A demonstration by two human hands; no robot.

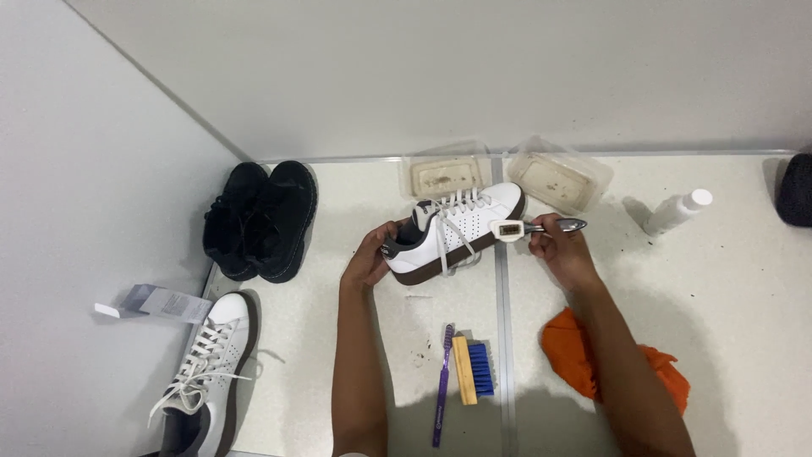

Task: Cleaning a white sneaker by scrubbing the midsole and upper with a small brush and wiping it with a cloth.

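On white floor by wall: left hand (pixel 370 256) gripped heel of white lace-up sneaker with brown sole (pixel 452 230); right hand (pixel 560 245) held small grey-handled brush (pixel 531 227) at toe. Scrubbing step apparently; next likely needs steady strokes along sole.

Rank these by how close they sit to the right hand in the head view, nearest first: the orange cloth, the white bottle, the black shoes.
Measured from the right hand:
1. Orange cloth, just below the hand, beside the forearm.
2. White bottle, off to the hand's right, lying tilted on the floor.
3. Black shoes, far left by the wall, beyond the white shoe and the left hand.
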